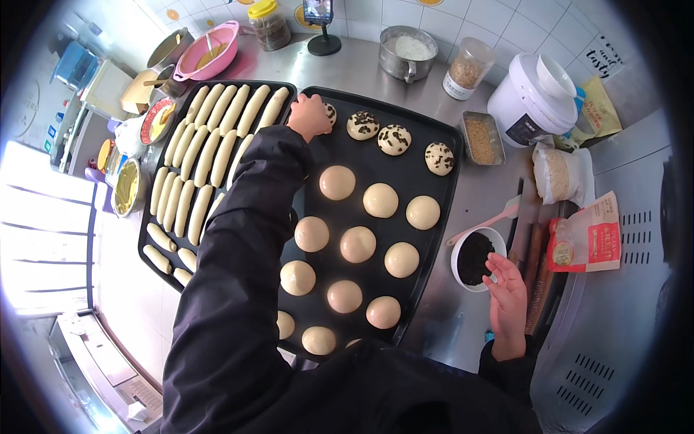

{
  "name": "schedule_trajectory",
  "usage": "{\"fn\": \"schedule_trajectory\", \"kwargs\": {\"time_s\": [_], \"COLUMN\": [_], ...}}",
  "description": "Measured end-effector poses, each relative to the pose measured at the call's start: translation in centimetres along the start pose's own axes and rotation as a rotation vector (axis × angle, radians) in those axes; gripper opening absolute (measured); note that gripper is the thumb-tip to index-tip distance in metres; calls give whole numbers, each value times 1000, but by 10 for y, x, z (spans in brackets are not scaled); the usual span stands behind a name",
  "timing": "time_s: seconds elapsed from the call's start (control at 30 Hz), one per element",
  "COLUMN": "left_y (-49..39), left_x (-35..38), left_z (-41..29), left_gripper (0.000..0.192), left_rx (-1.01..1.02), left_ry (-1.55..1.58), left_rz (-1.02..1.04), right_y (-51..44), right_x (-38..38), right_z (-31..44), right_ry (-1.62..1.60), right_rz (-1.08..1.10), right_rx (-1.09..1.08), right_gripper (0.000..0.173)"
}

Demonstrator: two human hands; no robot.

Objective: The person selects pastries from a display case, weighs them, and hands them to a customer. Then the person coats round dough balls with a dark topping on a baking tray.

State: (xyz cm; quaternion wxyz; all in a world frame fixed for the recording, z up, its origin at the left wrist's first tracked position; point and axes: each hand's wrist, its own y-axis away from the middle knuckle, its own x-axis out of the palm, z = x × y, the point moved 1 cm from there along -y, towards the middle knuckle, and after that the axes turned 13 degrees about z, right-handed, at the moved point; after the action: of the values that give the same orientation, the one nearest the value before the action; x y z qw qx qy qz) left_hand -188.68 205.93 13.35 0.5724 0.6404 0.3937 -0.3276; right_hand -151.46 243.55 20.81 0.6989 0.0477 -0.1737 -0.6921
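My left hand (pixel 309 116) is at the far left corner of a black baking tray (pixel 428 120), its fingers curled beside a dough ball sprinkled with dark bits. Whatever lies under those fingers is hidden. Along the tray's far side are more speckled dough balls (pixel 394 139). Several plain, glossy dough balls (pixel 358 244) sit in rows nearer me. On the right, my right hand (pixel 507 287) hovers at the near rim of a white bowl (pixel 456 271), fingers loosely bent and apart, nothing visible in them. Dark crumbly bits (pixel 475 258) fill the bowl.
A second tray holds long dough sticks (pixel 206 157) at left, partly behind my sleeve. A pink spatula (pixel 482 222) lies beyond the bowl. Along the back stand a pink basin (pixel 230 46), a phone stand (pixel 324 45), a metal pot (pixel 401 68), a jar (pixel 467 68) and a white bucket (pixel 523 100).
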Motion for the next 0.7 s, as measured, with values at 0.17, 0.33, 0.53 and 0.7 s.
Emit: {"fn": "schedule_trajectory", "kwargs": {"time_s": [0.17, 0.33, 0.53, 0.7], "left_y": [12, -2, 31, 99], "left_x": [-5, 5, 7, 22], "left_z": [-5, 34, 56, 82], "left_gripper": [93, 82, 39, 19], "left_rx": [60, 97, 49, 180], "left_ry": [22, 596, 1104, 1652], "left_rz": [24, -170, -327, -299], "right_y": [-2, -48, -209, -317], "right_x": [4, 40, 169, 222], "right_z": [6, 42, 56, -7], "right_ry": [63, 382, 1156, 1499], "right_rz": [-29, 67, 126, 121], "right_rx": [-29, -185, -922, -792], "right_gripper": [49, 38, 13, 13]}}
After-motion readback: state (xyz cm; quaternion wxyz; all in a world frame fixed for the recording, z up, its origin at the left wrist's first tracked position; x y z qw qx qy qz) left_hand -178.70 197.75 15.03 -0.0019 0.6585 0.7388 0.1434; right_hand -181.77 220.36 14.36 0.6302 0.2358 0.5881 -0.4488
